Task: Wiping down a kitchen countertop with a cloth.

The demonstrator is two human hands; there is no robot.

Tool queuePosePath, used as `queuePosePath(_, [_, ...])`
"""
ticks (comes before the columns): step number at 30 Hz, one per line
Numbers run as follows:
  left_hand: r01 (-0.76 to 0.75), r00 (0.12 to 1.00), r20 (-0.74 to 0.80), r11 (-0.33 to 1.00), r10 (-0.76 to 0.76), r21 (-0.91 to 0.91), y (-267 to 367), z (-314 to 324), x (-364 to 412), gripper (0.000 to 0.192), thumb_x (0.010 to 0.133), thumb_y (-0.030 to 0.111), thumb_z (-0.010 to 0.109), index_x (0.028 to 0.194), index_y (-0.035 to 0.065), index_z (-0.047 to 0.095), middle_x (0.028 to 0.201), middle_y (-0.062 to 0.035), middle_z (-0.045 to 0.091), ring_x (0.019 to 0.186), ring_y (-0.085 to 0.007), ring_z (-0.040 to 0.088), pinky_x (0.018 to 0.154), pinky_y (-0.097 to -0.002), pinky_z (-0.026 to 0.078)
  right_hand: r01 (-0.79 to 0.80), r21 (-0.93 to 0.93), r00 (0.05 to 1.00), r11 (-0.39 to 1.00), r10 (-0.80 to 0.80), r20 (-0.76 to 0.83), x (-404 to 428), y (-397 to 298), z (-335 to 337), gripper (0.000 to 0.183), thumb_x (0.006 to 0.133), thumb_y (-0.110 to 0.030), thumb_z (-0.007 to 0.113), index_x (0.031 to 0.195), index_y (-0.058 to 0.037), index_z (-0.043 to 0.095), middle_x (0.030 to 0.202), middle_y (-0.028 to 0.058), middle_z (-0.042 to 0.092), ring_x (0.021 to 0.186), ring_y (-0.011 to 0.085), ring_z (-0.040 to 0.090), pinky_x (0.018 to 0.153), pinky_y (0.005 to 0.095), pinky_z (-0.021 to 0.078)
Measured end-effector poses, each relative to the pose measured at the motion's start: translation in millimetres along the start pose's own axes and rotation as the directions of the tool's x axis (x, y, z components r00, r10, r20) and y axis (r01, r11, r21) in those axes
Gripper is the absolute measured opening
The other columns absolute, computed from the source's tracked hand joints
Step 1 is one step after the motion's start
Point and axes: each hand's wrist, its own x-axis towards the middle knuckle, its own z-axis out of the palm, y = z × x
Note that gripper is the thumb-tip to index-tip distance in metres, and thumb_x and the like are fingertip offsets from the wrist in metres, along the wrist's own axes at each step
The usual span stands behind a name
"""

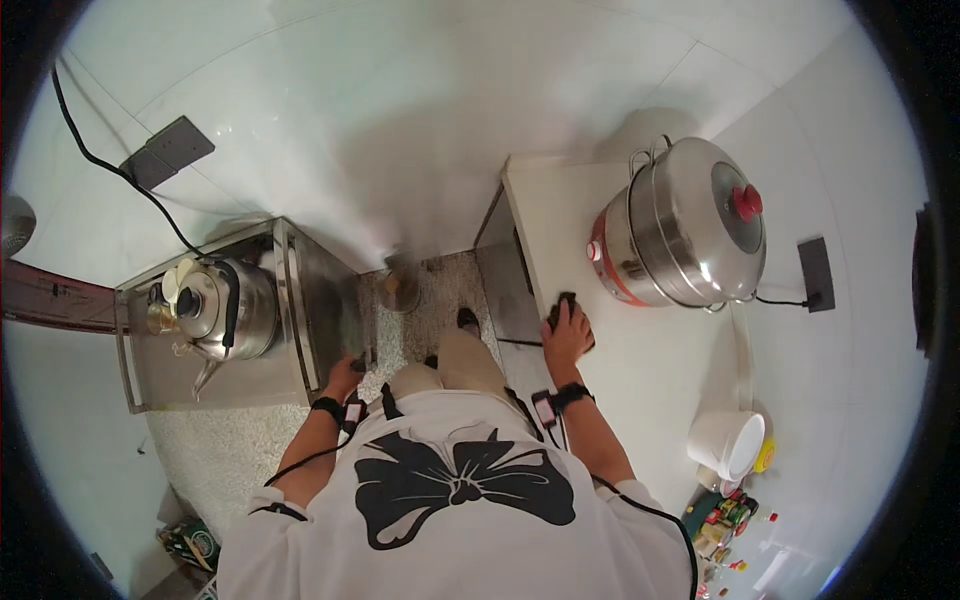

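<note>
My right hand rests on a dark cloth-like item near the left edge of the white countertop, its fingers spread over it; whether it grips the item is unclear. My left hand hangs low beside the metal cabinet, with a small dark thing at its fingertips that I cannot make out. Further right on the countertop stands a stainless-steel electric steamer pot with a domed lid and a red knob. To the left, a metal kettle with a black handle sits on a steel-framed stand.
Cups stand beside the kettle. A white tub and several bottles and jars line the counter's far right side. A lidded bin-like container is on the floor by the wall. Black cords run to wall sockets.
</note>
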Motion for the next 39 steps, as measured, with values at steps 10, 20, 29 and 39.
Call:
queuePosePath(10, [0.049,0.997,0.043,0.98,-0.058,0.191,13.6,-9.4,5.4,0.039,0.06,0.018,0.066,0.094,0.0028,0.056,0.091,-0.0177,0.058,0.087,-0.0327,0.055,0.074,-0.0383,0.045,0.319,0.082,0.947,0.944,-0.32,0.004,54.5,-20.7,-6.4,0.057,0.068,-0.02,0.063,0.12,-0.0164,0.041,0.124,0.0079,0.037,0.11,0.0286,0.035,0.089,0.0502,0.0267])
queuePosePath(20, [0.206,0.977,0.043,0.978,-0.207,0.034,28.0,-7.4,-6.1,0.037,0.063,0.016,0.063,0.097,0.0028,0.057,0.095,-0.0191,0.057,0.089,-0.0312,0.055,0.075,-0.0371,0.045,0.359,-0.018,0.932,0.933,-0.357,0.061,40.8,-13.9,-6.0,0.063,0.063,-0.018,0.064,0.121,-0.0137,0.039,0.124,0.0103,0.037,0.109,0.0303,0.036,0.086,0.0491,0.0294])
queuePosePath(29, [0.269,0.959,-0.103,0.963,-0.266,0.023,2.7,9.3,-23.3,0.028,0.063,0.019,0.059,0.088,0.006,0.06,0.083,-0.0185,0.059,0.081,-0.0353,0.056,0.071,-0.0402,0.045,0.215,-0.162,0.975,0.963,-0.204,0.083,171.5,-95.8,9.9,0.062,0.071,-0.027,0.061,0.125,-0.0119,0.035,0.128,0.0111,0.033,0.11,0.0316,0.037,0.087,0.0495,0.0313])
queuePosePath(39, [0.198,0.971,-0.13,0.98,-0.201,-0.035,25.9,-7.0,-45.3,0.03,0.064,0.015,0.056,0.093,0.0045,0.057,0.085,-0.0203,0.058,0.082,-0.0357,0.055,0.07,-0.0419,0.044,0.238,-0.184,0.962,0.954,-0.206,0.177,228.4,-117.5,16.4,0.06,0.072,-0.032,0.061,0.124,-0.0152,0.037,0.134,0.009,0.024,0.112,0.0312,0.035,0.081,0.0503,0.0379])
